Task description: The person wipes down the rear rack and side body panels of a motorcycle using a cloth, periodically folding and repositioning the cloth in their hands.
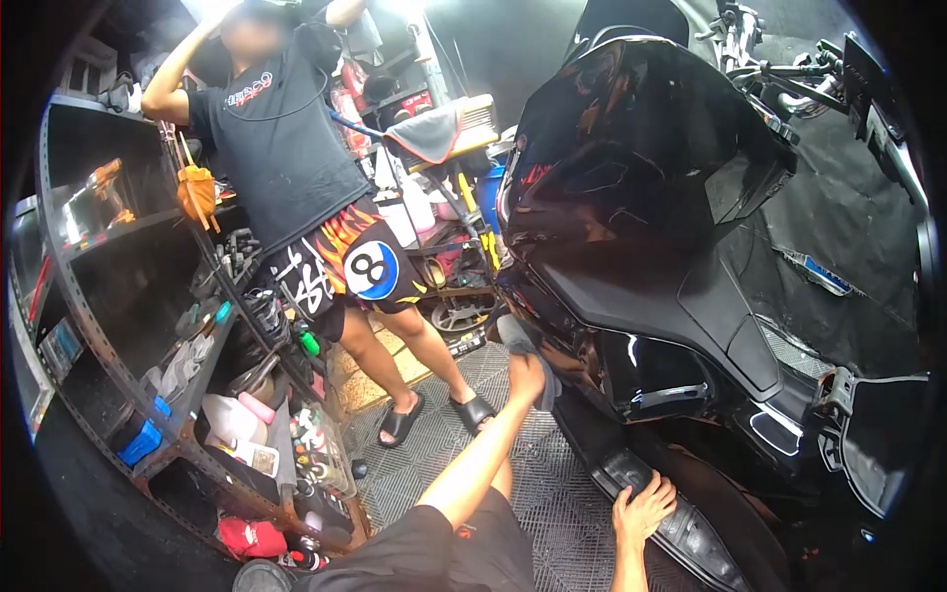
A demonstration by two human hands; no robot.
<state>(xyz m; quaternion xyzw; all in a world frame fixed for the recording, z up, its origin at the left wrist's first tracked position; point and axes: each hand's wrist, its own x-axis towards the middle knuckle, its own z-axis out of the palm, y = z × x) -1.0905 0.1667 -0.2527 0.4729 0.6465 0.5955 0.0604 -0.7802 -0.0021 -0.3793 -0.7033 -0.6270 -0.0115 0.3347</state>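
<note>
A grey cloth [545, 391] is in my left hand [528, 377], which is wrapped on it against the lower side panel of a glossy black scooter [631, 237]. The cloth bunches out on both sides of the hand, and part of the grip is hidden. Nearer to me, my right hand [646, 506] rests with fingers apart on the scooter's black footboard [702, 548], holding nothing. My left arm reaches forward over the patterned floor mat [434, 459].
Another person [286, 148] stands ahead on the left, arms raised, in black slippers. Cluttered metal shelves [128, 232] line the left side. Behind the person, a grey cloth with an orange edge [426, 133] hangs over a stand among bottles. Black sheeting [858, 237] covers the right wall.
</note>
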